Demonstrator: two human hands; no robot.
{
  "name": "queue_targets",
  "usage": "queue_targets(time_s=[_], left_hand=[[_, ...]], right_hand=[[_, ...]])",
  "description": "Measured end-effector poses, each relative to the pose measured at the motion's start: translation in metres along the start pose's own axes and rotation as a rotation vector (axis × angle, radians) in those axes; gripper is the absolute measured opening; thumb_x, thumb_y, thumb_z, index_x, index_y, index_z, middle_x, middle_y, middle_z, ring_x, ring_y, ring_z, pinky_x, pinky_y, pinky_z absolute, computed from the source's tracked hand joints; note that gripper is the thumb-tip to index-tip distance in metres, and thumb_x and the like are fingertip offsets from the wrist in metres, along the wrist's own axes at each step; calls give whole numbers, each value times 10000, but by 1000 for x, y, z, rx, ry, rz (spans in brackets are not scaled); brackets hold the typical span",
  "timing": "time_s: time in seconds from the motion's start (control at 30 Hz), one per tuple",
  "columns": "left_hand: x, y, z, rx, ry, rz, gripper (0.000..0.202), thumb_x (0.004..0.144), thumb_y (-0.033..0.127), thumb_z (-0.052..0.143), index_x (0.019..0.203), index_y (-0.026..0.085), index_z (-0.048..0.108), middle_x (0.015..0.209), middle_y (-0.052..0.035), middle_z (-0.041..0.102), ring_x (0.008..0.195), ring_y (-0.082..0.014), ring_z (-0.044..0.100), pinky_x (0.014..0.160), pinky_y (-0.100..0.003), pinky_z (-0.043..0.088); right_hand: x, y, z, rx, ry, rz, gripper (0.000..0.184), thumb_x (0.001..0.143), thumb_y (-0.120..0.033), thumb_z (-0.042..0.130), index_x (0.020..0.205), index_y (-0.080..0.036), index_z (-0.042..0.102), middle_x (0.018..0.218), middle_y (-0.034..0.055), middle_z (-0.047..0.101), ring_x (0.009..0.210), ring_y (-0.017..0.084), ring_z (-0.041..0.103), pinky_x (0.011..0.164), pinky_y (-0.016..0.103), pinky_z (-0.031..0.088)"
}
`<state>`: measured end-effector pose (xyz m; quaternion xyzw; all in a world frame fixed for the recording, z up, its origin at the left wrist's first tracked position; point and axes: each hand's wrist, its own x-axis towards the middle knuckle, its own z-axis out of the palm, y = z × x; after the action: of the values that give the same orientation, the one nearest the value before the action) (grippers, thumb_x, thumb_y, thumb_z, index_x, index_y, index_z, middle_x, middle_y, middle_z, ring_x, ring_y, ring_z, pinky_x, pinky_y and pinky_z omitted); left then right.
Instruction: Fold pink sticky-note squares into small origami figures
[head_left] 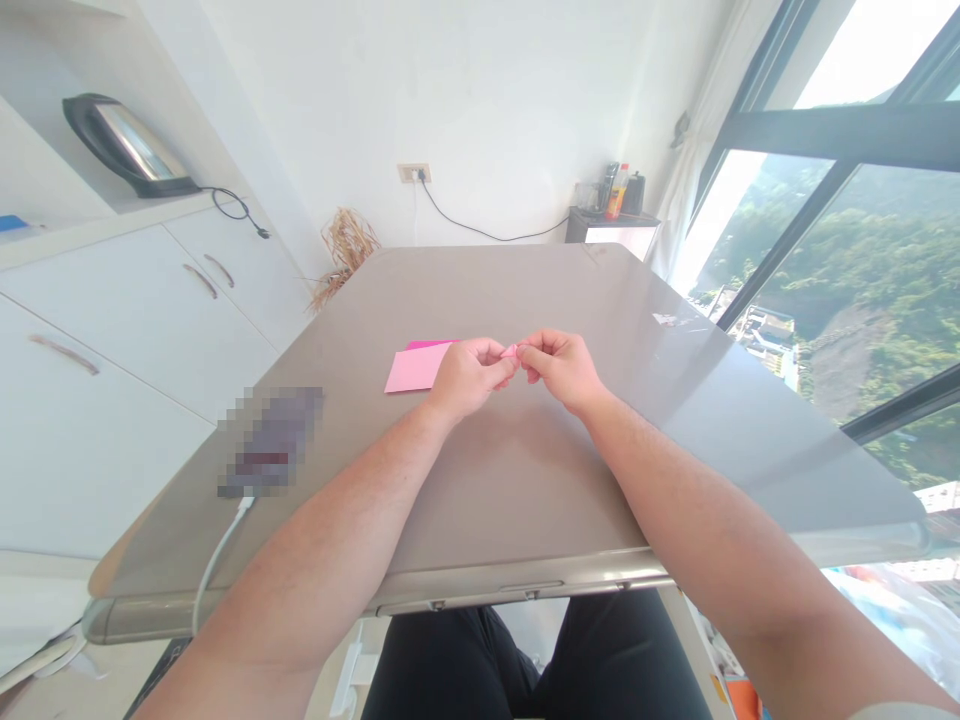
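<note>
A small piece of folded pink paper (511, 351) is pinched between my two hands above the middle of the table. My left hand (474, 375) grips its left side with thumb and fingers closed. From the other side, my right hand (556, 365) pinches the paper between thumb and fingertips. Most of the small piece is hidden by the fingers, so its exact shape cannot be made out. Just left of my left hand lies a stack of pink paper sheets (414, 368), light pink over a darker pink, partly covered by that hand.
The grey-brown table (495, 290) reaches toward a white wall. At its left lies a blurred dark device (271, 440) with a white cable (214, 555). Small scraps (667, 320) lie near the right edge. Beyond are a kettle (135, 145), dried stalks (346, 250) and bottles (617, 190).
</note>
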<state>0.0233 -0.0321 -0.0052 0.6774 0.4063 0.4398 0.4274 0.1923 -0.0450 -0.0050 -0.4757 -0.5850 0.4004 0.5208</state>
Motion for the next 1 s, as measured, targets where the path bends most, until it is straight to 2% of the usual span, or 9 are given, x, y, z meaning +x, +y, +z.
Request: queue_targets(time_s=[0.23,0.33,0.47,0.57,0.73,1.0], left_hand=[[-2,0,1,26,-36,27,348,800,522,736,746,183,677,684,-24,698,647,-154,641,647,-291,507],[-1,-2,-1,151,11,88,334,830,493,702,704,186,663,656,-9,682,622,-137,605,609,-271,454],[-1,-4,-2,332,85,219,310,861,436,654,675,188,645,606,16,637,558,-110,515,544,-258,371],[-2,-3,-1,393,128,294,267,872,400,634,705,195,660,621,9,656,569,-118,530,557,-264,388],[-5,1,2,238,142,270,211,858,416,677,855,208,713,844,-43,767,752,-167,683,732,-301,514],[-2,0,3,-36,95,111,251,772,426,770,737,191,687,774,-42,744,785,-185,701,801,-341,555]], right_hand=[[-1,-3,-1,29,12,-36,138,784,-327,664,725,-205,640,653,-11,629,582,115,533,591,275,465],[-2,-7,-2,22,-16,-37,141,758,-335,707,735,-204,660,702,0,649,639,129,565,607,282,491],[-2,-7,-4,2,-49,-118,180,757,-366,737,825,-204,701,844,36,705,773,168,624,645,306,533],[-1,-3,-4,-45,-32,-181,180,786,-380,719,814,-204,698,828,38,708,747,162,624,662,317,539],[-3,-3,-2,-100,15,-205,156,829,-362,680,819,-207,689,805,23,707,649,133,608,656,313,519],[-7,-7,2,-187,56,-203,91,827,-282,635,782,-212,671,750,10,698,680,141,615,657,294,483]])
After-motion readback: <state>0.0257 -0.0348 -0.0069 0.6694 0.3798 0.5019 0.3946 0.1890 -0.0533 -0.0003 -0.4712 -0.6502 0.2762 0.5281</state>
